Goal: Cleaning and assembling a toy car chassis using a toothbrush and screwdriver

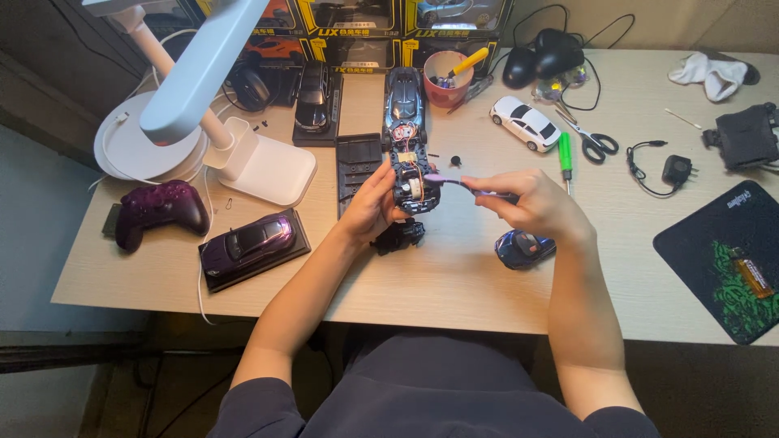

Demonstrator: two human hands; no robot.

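- Pale wood-grain desk [454, 284], crowded; work in hand sits at its centre, near the front edge.
- Opened toy car chassis [408, 166] lying lengthwise on the desk, body shell off, motor, wires and circuit board exposed.
- Left hand [372, 204] closed around the near end of the chassis, thumb and fingers clamping its side and steadying it.
- Right hand [537, 203] closed in a pinch on a slim purple-handled tool [471, 188], tip laid across into the chassis beside the white motor part; exact contact point too small to tell.
- Dark detached car piece [399, 236] just below the left hand; blue car body shell [523, 247] under the right wrist, both on the desk.
- Small black loose part [455, 161] beside the chassis, apart from both hands.
- Green-handled screwdriver [565, 154] and scissors [596, 144] further right; white model car [526, 123] beyond them; red cup [447, 79] of tools behind the chassis.
- Risk judged: tool tip slipping off its seat and snagging the thin wires, should the left-hand clamp loosen or sideways force be applied.
- Risk judged: small loose part rolling off or being swept away by the right forearm, given the clutter.
- Risk judged: blue shell nudged toward the desk edge by the right wrist.
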